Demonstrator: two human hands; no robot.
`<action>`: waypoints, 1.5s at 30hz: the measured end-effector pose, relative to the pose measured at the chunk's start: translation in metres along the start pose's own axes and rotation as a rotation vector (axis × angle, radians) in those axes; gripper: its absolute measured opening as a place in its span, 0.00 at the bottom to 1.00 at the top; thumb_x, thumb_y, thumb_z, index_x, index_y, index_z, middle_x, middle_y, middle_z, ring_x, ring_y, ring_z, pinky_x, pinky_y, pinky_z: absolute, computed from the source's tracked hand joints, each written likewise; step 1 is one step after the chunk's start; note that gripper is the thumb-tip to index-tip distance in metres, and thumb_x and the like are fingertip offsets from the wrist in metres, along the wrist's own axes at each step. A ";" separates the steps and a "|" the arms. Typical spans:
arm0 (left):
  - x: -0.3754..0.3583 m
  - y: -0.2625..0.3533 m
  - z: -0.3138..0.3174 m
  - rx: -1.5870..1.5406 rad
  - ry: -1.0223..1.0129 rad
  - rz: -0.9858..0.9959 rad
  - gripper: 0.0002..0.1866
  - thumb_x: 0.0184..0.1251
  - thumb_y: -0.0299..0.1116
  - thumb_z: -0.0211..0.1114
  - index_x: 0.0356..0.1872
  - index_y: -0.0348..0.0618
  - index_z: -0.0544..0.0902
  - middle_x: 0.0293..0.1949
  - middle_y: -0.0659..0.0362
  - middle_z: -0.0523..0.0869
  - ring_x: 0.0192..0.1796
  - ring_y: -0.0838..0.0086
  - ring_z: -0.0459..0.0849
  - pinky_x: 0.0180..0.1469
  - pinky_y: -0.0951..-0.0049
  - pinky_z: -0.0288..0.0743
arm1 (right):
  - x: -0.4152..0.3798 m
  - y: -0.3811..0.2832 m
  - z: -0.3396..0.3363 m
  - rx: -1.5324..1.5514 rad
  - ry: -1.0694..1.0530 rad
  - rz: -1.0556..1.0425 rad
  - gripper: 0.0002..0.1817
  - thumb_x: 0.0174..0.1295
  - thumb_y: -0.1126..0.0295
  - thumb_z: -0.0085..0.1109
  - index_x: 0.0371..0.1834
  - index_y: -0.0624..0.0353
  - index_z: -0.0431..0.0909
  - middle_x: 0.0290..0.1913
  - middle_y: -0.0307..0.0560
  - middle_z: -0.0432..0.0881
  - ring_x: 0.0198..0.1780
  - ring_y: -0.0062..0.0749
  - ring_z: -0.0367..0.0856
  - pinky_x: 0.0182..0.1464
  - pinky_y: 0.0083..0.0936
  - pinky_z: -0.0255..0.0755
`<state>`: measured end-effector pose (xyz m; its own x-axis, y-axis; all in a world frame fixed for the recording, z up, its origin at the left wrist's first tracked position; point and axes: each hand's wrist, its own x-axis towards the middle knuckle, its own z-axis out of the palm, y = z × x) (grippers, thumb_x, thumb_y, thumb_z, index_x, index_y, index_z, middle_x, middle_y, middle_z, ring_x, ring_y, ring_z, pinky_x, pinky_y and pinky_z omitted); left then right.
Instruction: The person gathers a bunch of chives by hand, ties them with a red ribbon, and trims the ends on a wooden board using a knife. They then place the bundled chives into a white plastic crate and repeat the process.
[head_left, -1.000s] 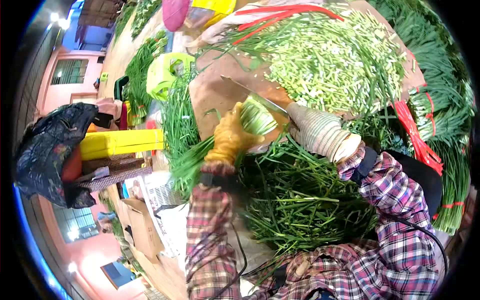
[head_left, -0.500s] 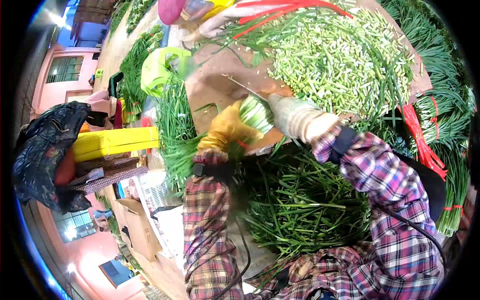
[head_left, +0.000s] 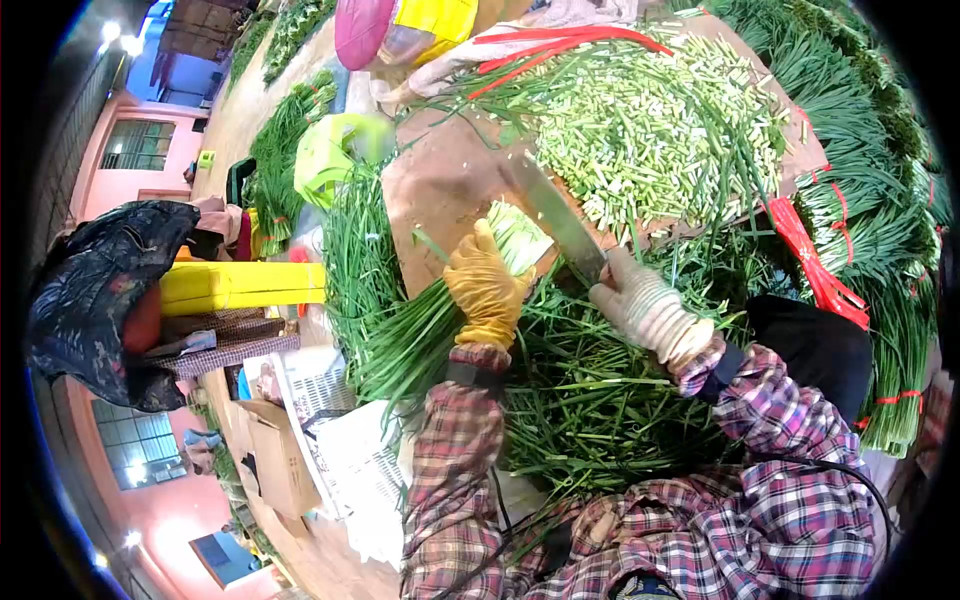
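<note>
My left hand (head_left: 488, 285), in a yellow glove, is closed around a bunch of garlic chives (head_left: 405, 345). The long green leaves trail toward the lower left, while the pale cut ends (head_left: 522, 238) stick out past my fingers over the brown board (head_left: 430, 165). A pale knit glove covers my right hand (head_left: 645, 303), which grips a broad-bladed knife (head_left: 562, 222). Its blade slants to the upper left across the board, just right of the cut ends; the handle is hidden in my fist.
Chopped pale-green pieces (head_left: 650, 130) are heaped on the board's far right. Loose green leaves (head_left: 610, 400) pile up in front of me. Tied bunches (head_left: 860, 220) and red ties (head_left: 815, 262) lie at right. A lime-green bag (head_left: 335, 155) and white basket (head_left: 325, 390) are at left.
The knife has moved away from the bunch, to the right and nearer me, turning its flat side into view. My left hand has shifted right with the bunch, showing more leaves.
</note>
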<state>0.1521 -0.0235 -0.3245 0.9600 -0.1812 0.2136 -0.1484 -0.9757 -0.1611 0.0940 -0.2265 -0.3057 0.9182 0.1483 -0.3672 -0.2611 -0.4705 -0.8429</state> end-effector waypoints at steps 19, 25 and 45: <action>-0.016 -0.054 -0.036 -0.404 -0.307 -0.228 0.64 0.31 0.58 0.75 0.67 0.29 0.52 0.63 0.42 0.66 0.65 0.52 0.64 0.66 0.39 0.44 | 0.105 -0.075 -0.041 -0.762 0.460 -0.262 0.17 0.58 0.57 0.55 0.46 0.52 0.75 0.41 0.52 0.80 0.43 0.49 0.79 0.45 0.41 0.73; -0.031 -0.050 -0.025 -0.295 -0.259 -0.191 0.57 0.36 0.65 0.68 0.65 0.36 0.60 0.62 0.48 0.67 0.66 0.55 0.62 0.67 0.44 0.47 | 0.088 -0.098 0.032 -0.774 0.272 -0.753 0.11 0.50 0.58 0.62 0.30 0.52 0.79 0.36 0.48 0.79 0.40 0.46 0.78 0.42 0.38 0.72; -0.032 -0.055 -0.021 -0.280 -0.221 -0.149 0.52 0.37 0.60 0.71 0.64 0.41 0.63 0.60 0.52 0.70 0.64 0.57 0.64 0.65 0.50 0.51 | 0.087 -0.053 -0.056 -0.297 0.130 -0.402 0.15 0.57 0.61 0.62 0.43 0.57 0.81 0.41 0.52 0.82 0.43 0.40 0.81 0.47 0.28 0.72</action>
<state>0.1247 0.0338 -0.3023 0.9994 -0.0339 -0.0032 -0.0331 -0.9907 0.1323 0.2044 -0.2377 -0.2706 0.9630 0.2679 0.0307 0.1988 -0.6283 -0.7521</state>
